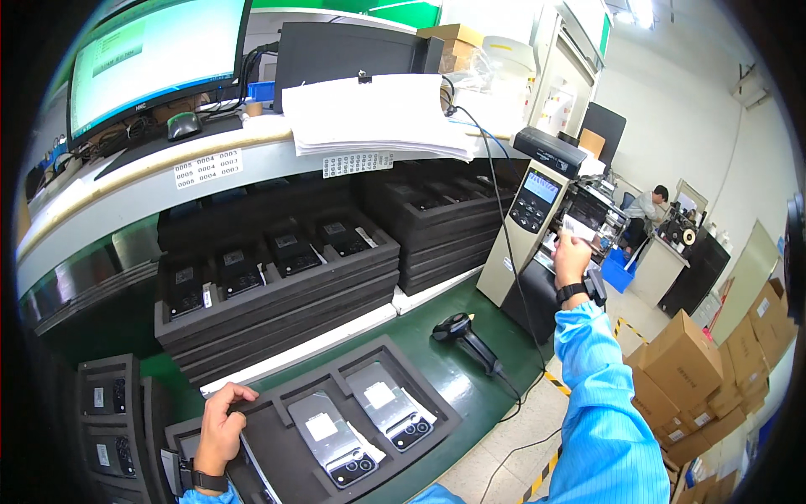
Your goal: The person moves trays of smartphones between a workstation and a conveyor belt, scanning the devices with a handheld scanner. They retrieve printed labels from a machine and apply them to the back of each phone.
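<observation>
My right hand reaches to the front of a label printer, its fingers pinched on a small white label at the outlet. My left hand, fingers bent and thumb apart, is over the left part of a black foam tray. Beside its thumb shows the pale edge of a flat thing in the tray's left slot; the hand hides part of it. Two grey smartphones lie camera side up to its right, a middle phone and a right phone, each with white labels.
A black barcode scanner lies on the green table, its cable trailing off the edge. Stacked foam trays with dark phones stand under a shelf holding a monitor and papers. Cardboard boxes stand right; a person works beyond.
</observation>
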The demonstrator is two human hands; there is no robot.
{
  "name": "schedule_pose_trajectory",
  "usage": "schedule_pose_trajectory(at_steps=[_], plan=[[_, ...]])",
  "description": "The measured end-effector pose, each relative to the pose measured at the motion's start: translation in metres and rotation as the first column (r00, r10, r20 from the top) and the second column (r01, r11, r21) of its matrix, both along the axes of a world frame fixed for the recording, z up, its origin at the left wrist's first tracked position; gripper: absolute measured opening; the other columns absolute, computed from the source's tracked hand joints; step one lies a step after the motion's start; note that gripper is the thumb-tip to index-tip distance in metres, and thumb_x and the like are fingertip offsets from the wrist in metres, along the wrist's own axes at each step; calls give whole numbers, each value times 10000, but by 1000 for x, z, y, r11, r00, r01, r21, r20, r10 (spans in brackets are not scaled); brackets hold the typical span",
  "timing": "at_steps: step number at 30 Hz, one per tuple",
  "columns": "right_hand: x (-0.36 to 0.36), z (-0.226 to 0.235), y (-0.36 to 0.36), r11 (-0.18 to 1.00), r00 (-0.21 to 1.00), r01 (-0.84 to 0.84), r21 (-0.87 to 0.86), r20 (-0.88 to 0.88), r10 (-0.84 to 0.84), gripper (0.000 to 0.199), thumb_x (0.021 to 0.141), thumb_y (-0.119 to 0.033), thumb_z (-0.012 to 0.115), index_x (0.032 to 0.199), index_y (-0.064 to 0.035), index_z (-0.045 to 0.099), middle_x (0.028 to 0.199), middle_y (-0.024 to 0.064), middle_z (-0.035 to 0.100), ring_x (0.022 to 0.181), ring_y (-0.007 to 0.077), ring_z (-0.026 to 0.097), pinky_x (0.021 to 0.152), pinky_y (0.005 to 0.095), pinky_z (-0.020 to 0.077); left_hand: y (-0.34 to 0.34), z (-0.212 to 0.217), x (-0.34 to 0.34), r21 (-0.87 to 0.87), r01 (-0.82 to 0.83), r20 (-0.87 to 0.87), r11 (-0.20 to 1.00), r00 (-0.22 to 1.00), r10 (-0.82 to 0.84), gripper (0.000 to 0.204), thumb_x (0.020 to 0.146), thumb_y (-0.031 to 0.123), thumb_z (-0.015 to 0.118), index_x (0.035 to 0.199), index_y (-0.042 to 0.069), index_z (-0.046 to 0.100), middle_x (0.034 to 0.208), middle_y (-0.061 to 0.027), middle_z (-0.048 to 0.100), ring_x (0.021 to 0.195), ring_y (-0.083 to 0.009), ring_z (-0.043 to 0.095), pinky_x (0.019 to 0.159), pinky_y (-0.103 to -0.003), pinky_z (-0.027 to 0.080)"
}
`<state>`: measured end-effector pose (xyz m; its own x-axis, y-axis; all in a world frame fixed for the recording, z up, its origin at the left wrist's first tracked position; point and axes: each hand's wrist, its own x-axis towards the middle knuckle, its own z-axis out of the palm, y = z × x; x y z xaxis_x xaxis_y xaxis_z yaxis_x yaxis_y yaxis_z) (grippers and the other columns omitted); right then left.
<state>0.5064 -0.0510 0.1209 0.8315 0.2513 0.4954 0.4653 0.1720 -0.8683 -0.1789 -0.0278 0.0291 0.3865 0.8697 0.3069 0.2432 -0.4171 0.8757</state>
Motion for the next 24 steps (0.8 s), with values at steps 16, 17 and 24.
schedule_pose_trajectory(at_steps=[16, 17, 24], plan=[[-416, -37, -56, -660, -53, -551, -511, -768, 638, 286, 1074, -272, 532, 1057, -35, 692, 683, 1, 620, 547, 88, 571, 520, 273, 470, 4, -16, -11, 57, 47, 13, 997, 999, -48, 445, 786, 21, 524, 1225, -39, 562, 1151, -163, 678, 1166, -293, 655, 1033, -403, 502], [-438, -39, -53, -712, -119, -489, -504, -770, 627, 295, 1070, -281, 538, 1057, -30, 693, 684, 10, 624, 541, 96, 569, 524, 281, 474, 3, -15, -12, 65, 22, 3, 998, 1000, -22, 454, 798, 30, 532, 1248, -27, 544, 1146, -171, 678, 1155, -305, 660, 1025, -407, 506], [-448, -53, -58, -504, 4, -459, -731, -569, 822, 413, 983, -415, 702, 892, -14, 740, 676, 58, 706, 619, 145, 678, 596, 314, 536, -15, -13, 6, 232, -147, -472, 961, 847, 244, 540, 845, 209, 630, 1345, 26, 533, 1215, -158, 686, 1141, -334, 656, 970, -448, 487]])
